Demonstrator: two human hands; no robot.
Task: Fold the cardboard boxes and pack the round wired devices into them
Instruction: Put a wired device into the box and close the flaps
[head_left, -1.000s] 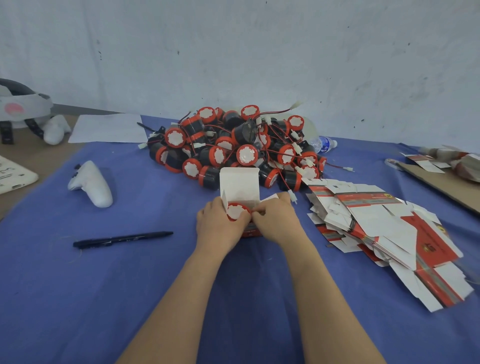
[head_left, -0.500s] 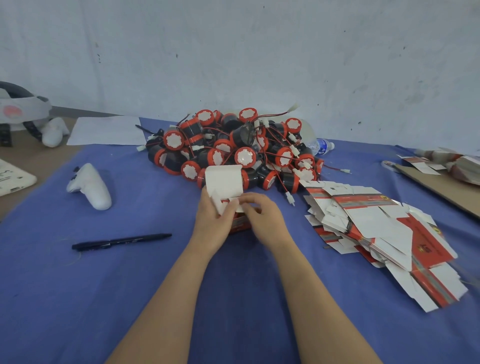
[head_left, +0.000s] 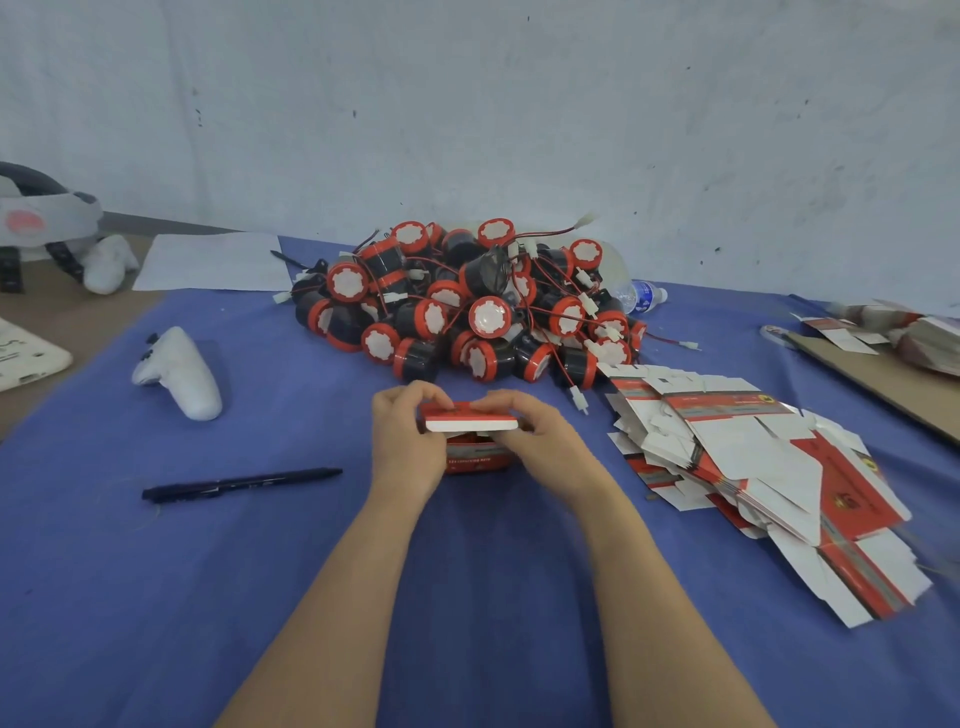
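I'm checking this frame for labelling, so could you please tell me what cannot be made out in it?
- Head view: inside of the small red and white cardboard box, covered by its folded lid and both hands (left hand, right hand).
- Print on the box front: too small.
- Clear plastic water bottle: mostly behind the pile of round red and black wired devices.
- White headset: cut by the left edge.

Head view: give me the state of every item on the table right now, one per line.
box: upright, lid folded nearly shut, held by both hands
left hand: gripping box
right hand: pressing lid
round wired devices: loose pile, unpacked
flat cardboard boxes: unfolded, stacked
pen: lying capped
controller: lying idle
water bottle: on its side
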